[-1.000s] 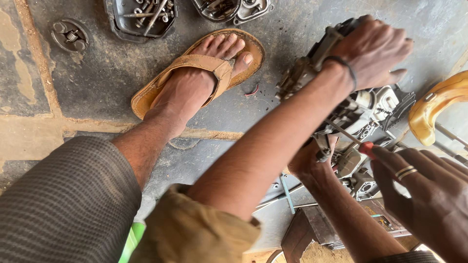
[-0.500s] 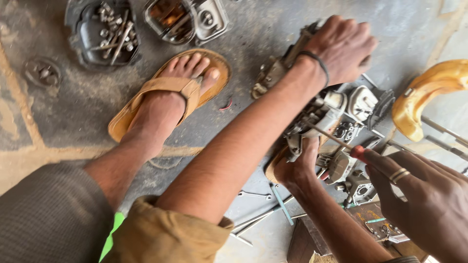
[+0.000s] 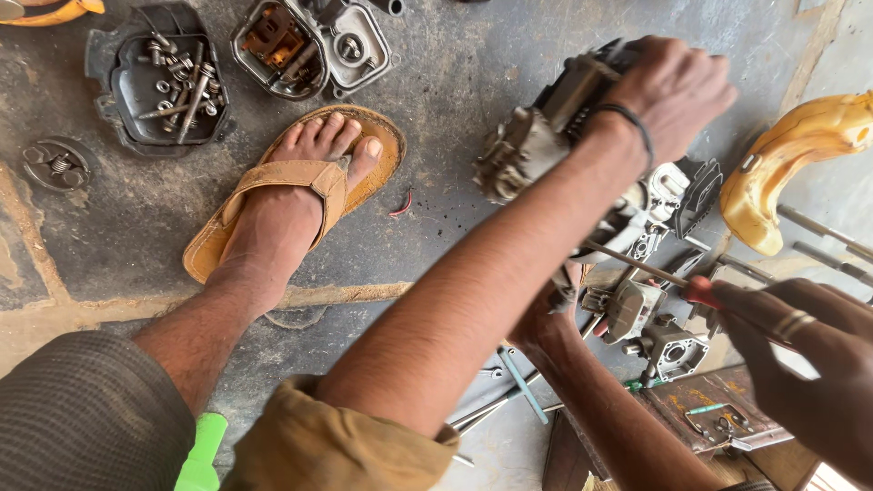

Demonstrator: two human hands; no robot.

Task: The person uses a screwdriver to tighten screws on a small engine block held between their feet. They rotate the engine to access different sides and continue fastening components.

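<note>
Under the left hand [image 3: 668, 91] sits the grey metal engine block [image 3: 564, 127], greasy and finned, the palm pressed down on its top with fingers curled over it. Below that hand, the right hand [image 3: 550, 323] is tucked against the engine's underside; whether it grips anything cannot be told. Right of both, another person's ringed hand [image 3: 800, 355] closes on a red-handled screwdriver [image 3: 637, 265] whose shaft runs to the engine. Far left of the left hand lies a black cover tray of bolts [image 3: 155, 82], nearer it a tan leather sandal [image 3: 291, 191]
</note>
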